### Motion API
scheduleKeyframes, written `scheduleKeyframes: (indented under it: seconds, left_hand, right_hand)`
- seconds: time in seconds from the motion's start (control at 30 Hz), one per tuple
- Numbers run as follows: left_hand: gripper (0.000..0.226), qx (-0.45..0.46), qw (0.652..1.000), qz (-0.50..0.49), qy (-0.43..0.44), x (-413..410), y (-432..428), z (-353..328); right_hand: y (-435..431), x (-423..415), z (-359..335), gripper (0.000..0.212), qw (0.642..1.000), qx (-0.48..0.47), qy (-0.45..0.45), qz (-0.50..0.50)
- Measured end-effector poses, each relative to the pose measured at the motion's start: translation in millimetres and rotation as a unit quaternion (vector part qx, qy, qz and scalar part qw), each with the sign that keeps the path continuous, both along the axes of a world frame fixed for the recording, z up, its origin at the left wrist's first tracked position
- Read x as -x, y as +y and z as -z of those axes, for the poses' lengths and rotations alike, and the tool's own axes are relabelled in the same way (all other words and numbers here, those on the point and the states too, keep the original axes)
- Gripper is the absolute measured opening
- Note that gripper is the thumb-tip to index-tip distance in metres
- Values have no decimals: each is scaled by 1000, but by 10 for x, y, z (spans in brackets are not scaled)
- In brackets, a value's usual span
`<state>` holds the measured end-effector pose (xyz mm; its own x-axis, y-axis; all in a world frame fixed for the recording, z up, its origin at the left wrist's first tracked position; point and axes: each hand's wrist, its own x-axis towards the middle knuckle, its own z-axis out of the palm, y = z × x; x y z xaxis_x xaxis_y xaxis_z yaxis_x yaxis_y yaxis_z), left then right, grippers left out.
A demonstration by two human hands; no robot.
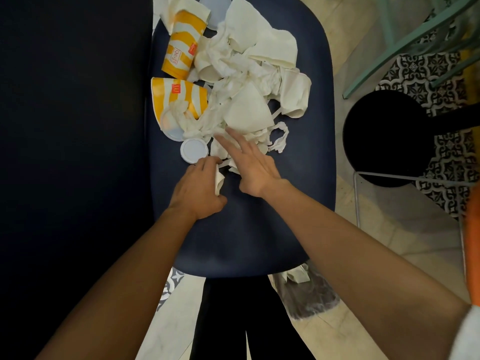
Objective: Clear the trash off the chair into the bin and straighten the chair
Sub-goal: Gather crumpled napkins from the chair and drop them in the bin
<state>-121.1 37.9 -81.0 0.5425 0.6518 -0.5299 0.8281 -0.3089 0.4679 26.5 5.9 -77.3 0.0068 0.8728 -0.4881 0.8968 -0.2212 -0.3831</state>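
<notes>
Reaching across the chair seat (pixel 259 229), a person's right hand (pixel 250 165) lays straight, spread fingers on the near edge of the white napkin heap (pixel 246 81), which fills the seat's far half. The left hand (pixel 198 190), slightly farther back, grips one crumpled scrap (pixel 219 181). Two yellow-striped cups (pixel 181 45) lie tipped along the seat's left edge.
</notes>
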Motion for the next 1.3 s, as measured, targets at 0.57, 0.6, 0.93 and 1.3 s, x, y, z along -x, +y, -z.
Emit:
scheduleKeyframes:
  seconds: [0.57,0.6,0.93,1.3]
  left_hand:
    - [69,30,995,-89,-31,118,68,-48]
    - [68,25,995,-91,-28,119,69,-51]
    - [67,15,982,-183,-51,147,-13,-177]
    - [59,-35,953,-278,-113,8,-233,-429]
  right_hand:
    - [188,97,98,49,997,24,-67,-21]
    - [176,99,98,47,998,18,-62,-22]
    - [70,13,-67,42,994,-42,10,100]
    - [-234,-248,-395,34,949,-73,111,285]
